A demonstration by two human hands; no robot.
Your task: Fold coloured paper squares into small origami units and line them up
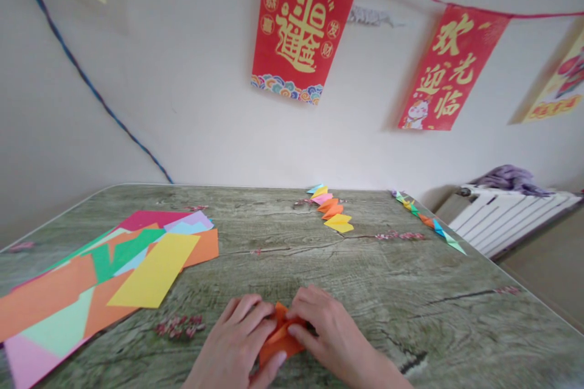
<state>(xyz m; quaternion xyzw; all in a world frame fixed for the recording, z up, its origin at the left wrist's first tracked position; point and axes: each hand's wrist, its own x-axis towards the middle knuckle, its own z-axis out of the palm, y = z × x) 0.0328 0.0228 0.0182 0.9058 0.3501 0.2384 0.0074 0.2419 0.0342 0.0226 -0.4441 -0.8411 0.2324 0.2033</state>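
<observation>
Near the front edge of the table lies a piece of folded orange paper (275,349), partly covered by my fingers. My left hand (244,337) grips its left side, with the thumb at the lower edge and the fingers along the upper left. On the right side, my right hand (322,328) pinches the paper between thumb and fingers, close to a small raised point. The exact folds under the fingertips are hidden.
Coloured paper sheets (155,270) lie in a spread pile at the left. Folded paper pieces (335,213) form a row at the table's back middle, and another row of folded pieces (429,222) runs along the right edge. A white radiator (515,213) stands beyond.
</observation>
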